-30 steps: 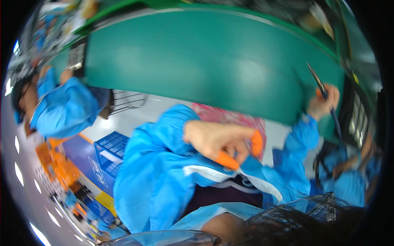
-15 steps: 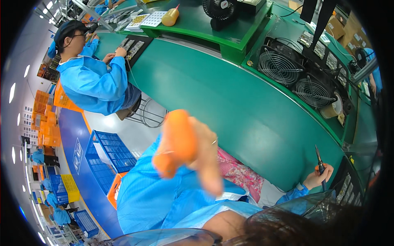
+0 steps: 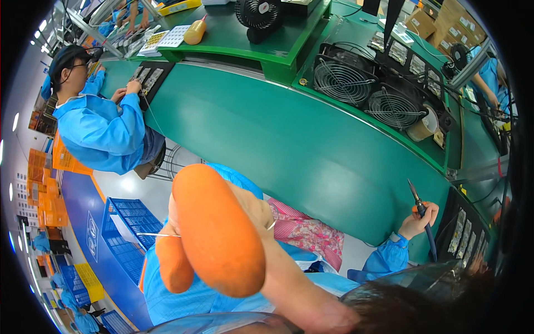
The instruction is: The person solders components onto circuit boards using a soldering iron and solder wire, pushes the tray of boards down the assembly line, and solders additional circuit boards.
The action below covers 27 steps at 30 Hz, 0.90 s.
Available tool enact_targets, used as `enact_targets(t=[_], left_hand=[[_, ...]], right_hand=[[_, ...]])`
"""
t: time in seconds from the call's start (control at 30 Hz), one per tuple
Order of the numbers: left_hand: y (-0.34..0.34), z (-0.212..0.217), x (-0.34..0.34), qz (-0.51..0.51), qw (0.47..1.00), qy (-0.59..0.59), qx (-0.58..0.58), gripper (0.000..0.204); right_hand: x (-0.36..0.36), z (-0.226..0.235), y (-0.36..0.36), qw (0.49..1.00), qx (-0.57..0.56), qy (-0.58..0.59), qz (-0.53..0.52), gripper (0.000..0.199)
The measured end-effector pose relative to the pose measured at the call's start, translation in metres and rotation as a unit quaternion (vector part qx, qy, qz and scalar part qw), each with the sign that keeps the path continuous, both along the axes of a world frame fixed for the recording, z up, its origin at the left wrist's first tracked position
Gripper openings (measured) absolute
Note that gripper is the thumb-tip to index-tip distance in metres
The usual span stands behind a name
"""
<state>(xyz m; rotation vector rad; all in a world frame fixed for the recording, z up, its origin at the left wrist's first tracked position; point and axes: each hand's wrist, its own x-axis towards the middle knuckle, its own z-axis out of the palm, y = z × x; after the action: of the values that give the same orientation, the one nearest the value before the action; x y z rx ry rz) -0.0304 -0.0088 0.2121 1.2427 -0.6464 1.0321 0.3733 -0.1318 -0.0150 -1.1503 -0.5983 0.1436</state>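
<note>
My left hand (image 3: 253,214) is raised very close to the head view, with orange finger cots (image 3: 217,234) over two fingertips. A thin silvery wire (image 3: 158,234) sticks out from between those fingers, which are closed on it. At the right, by the edge of the green bench, my right hand (image 3: 413,224) grips a soldering iron (image 3: 430,239) with its metal tip angled up and away. A black tray of small circuit boards (image 3: 459,231) lies just right of that hand.
Two fans with wire guards (image 3: 342,80) stand beyond the green bench (image 3: 289,150), beside a tape roll (image 3: 424,127). A small black fan (image 3: 258,16) and yellow bottle (image 3: 194,32) sit on a raised shelf. A co-worker (image 3: 100,122) works at left, near a blue crate (image 3: 130,222).
My left hand has come nearer the camera and looks larger, and the wire between its fingers now shows. The whole view has shifted; my right hand still holds the soldering iron.
</note>
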Motion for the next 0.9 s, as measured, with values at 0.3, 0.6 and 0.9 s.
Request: enact_targets(t=[0.3,0.6,0.9], left_hand=[[-0.015,-0.012,0.035,-0.053,0.997,0.034,-0.037,0.029],[-0.009,-0.017,0.051,-0.016,0.995,0.065,-0.070,0.027],[-0.009,0.000,0.041,0.060,0.989,0.059,-0.118,0.015]], right_hand=[[-0.005,0.006,0.000,1.000,0.010,-0.009,0.001,0.018],[-0.002,0.002,0.001,1.000,0.010,-0.015,-0.014,0.019],[-0.004,0.004,-0.001,1.000,0.001,-0.008,-0.005,0.019]])
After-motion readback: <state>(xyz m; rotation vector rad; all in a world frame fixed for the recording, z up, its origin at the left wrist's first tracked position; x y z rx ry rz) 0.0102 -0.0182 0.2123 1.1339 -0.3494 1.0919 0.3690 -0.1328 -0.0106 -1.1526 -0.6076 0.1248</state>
